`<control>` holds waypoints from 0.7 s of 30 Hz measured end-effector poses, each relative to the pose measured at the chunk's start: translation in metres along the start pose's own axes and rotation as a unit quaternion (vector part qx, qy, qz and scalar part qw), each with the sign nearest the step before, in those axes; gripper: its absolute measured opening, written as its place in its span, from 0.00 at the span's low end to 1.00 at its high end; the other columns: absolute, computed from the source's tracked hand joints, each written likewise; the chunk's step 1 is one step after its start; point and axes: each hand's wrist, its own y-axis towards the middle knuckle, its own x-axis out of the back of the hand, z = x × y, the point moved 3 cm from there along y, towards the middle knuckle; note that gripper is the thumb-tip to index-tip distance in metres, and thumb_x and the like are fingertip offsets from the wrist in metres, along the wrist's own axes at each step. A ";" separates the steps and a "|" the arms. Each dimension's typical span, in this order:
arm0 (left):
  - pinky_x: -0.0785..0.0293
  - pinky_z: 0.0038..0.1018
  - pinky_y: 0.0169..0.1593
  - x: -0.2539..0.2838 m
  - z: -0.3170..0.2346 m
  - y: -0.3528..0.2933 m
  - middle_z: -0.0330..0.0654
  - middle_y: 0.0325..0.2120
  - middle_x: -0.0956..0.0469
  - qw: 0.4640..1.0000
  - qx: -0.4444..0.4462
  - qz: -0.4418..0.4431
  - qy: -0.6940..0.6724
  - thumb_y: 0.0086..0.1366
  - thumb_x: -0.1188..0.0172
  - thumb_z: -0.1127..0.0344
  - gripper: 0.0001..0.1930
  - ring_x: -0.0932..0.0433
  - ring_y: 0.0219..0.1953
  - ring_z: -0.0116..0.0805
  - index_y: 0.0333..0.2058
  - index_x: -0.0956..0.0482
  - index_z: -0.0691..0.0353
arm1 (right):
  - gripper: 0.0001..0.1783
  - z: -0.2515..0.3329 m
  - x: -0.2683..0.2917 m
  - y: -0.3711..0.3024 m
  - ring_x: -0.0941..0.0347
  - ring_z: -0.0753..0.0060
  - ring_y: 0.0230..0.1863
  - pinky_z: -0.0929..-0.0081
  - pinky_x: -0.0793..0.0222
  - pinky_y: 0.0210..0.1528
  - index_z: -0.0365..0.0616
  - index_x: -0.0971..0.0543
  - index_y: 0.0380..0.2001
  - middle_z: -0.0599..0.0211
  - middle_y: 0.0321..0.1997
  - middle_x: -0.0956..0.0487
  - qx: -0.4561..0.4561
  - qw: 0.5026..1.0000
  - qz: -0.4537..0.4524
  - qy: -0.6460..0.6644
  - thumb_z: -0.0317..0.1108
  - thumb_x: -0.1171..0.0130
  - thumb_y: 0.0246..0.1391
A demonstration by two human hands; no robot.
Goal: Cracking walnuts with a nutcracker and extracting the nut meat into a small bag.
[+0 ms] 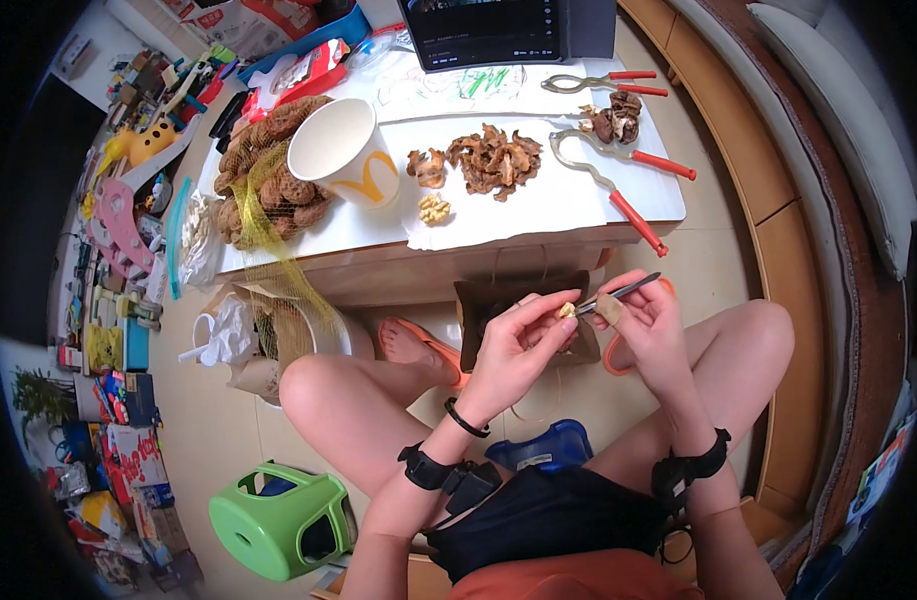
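My left hand point(518, 345) pinches a small pale walnut piece point(568, 310) between thumb and fingertips. My right hand point(650, 335), with a tan covering on one fingertip, grips slim dark tweezers point(633, 286), whose lower end reaches the walnut piece. Both hands are above my lap, just off the table's front edge. On the white paper lie a peeled walnut kernel point(434, 209), a brown walnut piece point(427, 168) and a heap of brown shell or skin scraps point(495, 161). Two red-handled nutcrackers point(623, 190) point(608, 83) rest at the right beside dark cracked walnuts point(617, 118).
A white paper cup point(340, 155) stands beside a yellow net bag of whole walnuts point(278, 195). Behind them is a tablet point(483, 35). Below the table are an open box point(468, 330) and a lined bin point(353, 340). A green stool point(278, 520) is on the floor at left.
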 end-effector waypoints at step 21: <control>0.33 0.17 0.40 -0.002 -0.006 -0.003 0.38 0.31 0.29 0.993 -0.067 -0.067 0.077 0.54 0.46 0.77 0.21 0.31 0.34 0.21 0.48 0.37 0.66 | 0.06 -0.006 -0.005 0.001 0.31 0.78 0.29 0.83 0.33 0.34 0.37 0.32 0.32 0.64 0.29 0.28 -0.057 0.985 -0.016 0.160 0.26 0.51 0.51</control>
